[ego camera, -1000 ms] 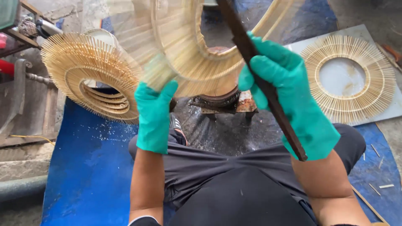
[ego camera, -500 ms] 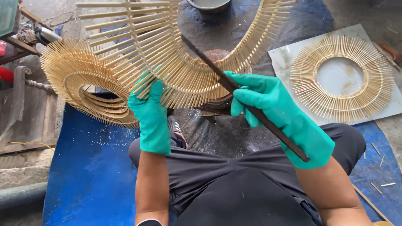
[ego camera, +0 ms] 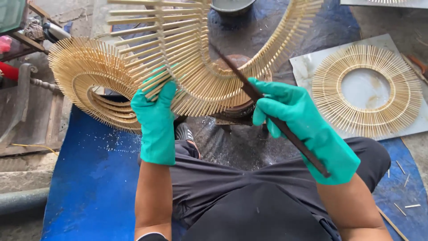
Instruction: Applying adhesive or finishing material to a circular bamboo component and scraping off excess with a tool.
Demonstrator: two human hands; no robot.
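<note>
My left hand (ego camera: 156, 118), in a green glove, grips the lower left rim of a large round frame of thin bamboo sticks (ego camera: 196, 58) and holds it up tilted before me. In my right hand (ego camera: 296, 118), gloved the same, lies a long dark flat tool (ego camera: 249, 89). It slants up to the left, and its tip lies against the inner ring of the stick frame. Under the frame a round brown block (ego camera: 238, 109) shows through the sticks. My dark-trousered legs fill the bottom of the view.
A stack of finished stick rings (ego camera: 84, 82) leans at the left on a blue tarp (ego camera: 89, 178). Another stick ring (ego camera: 365, 89) lies flat on a pale board at the right. A dark bowl (ego camera: 232, 5) sits at the top. Loose sticks (ego camera: 403, 187) scatter at lower right.
The stick frame has stopped blurring and sits lower and steadier. My right hand has dropped and swung the dark tool so its tip meets the frame's inner ring.
</note>
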